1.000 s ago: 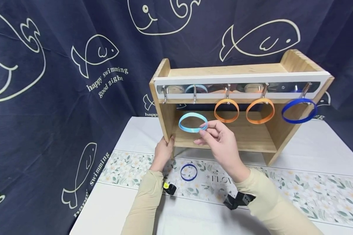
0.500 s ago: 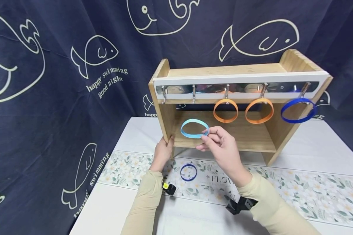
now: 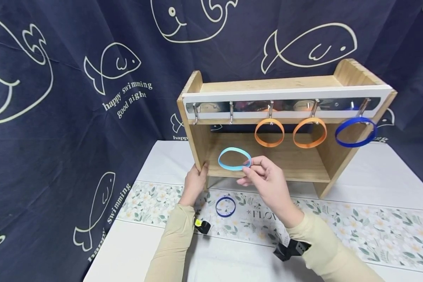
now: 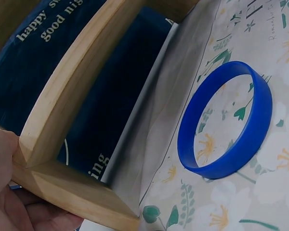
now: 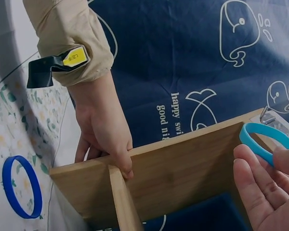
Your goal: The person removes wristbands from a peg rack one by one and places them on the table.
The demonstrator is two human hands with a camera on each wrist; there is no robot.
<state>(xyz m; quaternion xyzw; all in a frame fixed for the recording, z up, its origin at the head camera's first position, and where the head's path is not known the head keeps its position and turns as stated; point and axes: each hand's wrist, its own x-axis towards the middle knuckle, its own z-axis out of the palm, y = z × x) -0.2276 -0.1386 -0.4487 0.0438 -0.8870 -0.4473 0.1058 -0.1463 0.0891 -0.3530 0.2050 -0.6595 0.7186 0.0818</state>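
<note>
My right hand (image 3: 268, 182) pinches a light blue silicone wristband (image 3: 229, 168) between thumb and fingers, in front of the wooden shelf (image 3: 268, 156) and below its hook rail. My left hand (image 3: 194, 184) grips the lower left side panel of the shelf, its thumb over the front edge in the right wrist view. A dark blue wristband (image 4: 253, 149) lies on the floral table runner close to that hand. From the rail (image 3: 246, 113) hang two orange wristbands (image 3: 268, 144) and a blue wristband (image 3: 352, 145), each on its own hook; the two left hooks (image 3: 231, 113) bear nothing.
The shelf stands on a white table (image 3: 141, 243) crossed by a floral runner (image 3: 384, 231). Behind it hangs a dark blue curtain (image 3: 155, 78) with fish drawings. A black wrist mount (image 3: 202, 226) sits on the left forearm.
My right hand has lowered the light blue wristband away from the hook rail, slightly down and to the right. The left hand stays on the side panel.
</note>
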